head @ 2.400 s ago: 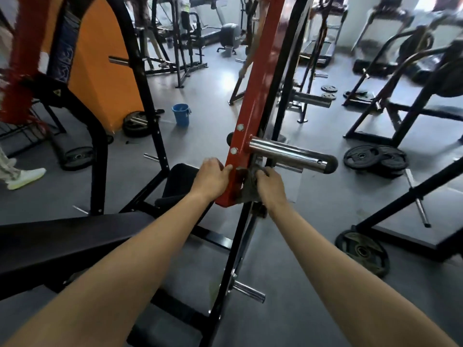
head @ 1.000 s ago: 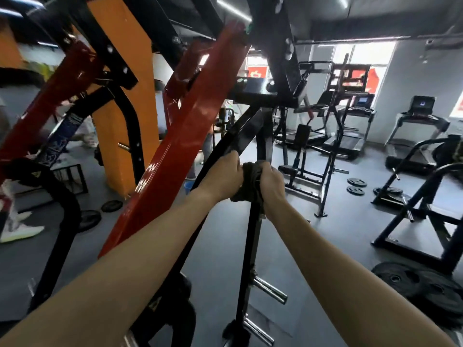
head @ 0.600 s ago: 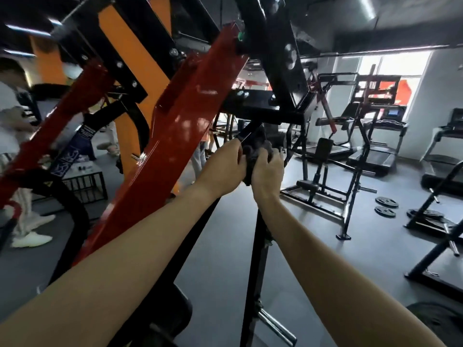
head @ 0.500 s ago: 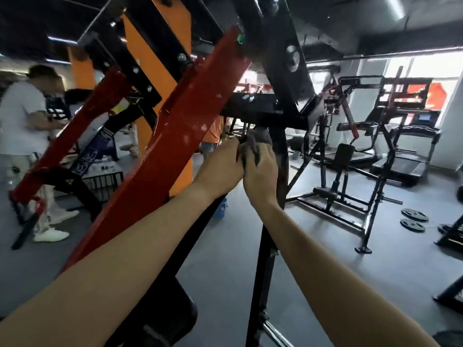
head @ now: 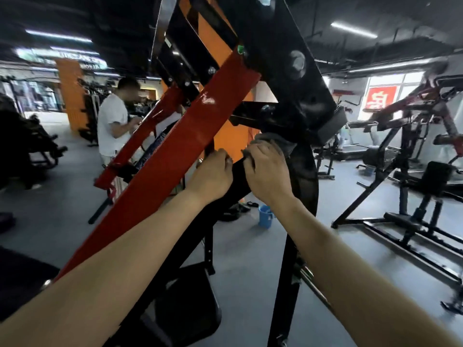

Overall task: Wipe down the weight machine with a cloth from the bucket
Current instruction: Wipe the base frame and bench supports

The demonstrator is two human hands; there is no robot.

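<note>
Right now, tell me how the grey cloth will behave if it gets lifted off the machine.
Likely floppy: the grey cloth bunches in folds where the right hand grips it against the black frame. Probably light, since one hand holds it up there. It may be damp, given the blue bucket nearby, but wetness doesn't show.

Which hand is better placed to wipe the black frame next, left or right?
Right. The right hand holds the grey cloth against the black frame; the left hand has no cloth and grips a bar.
</note>
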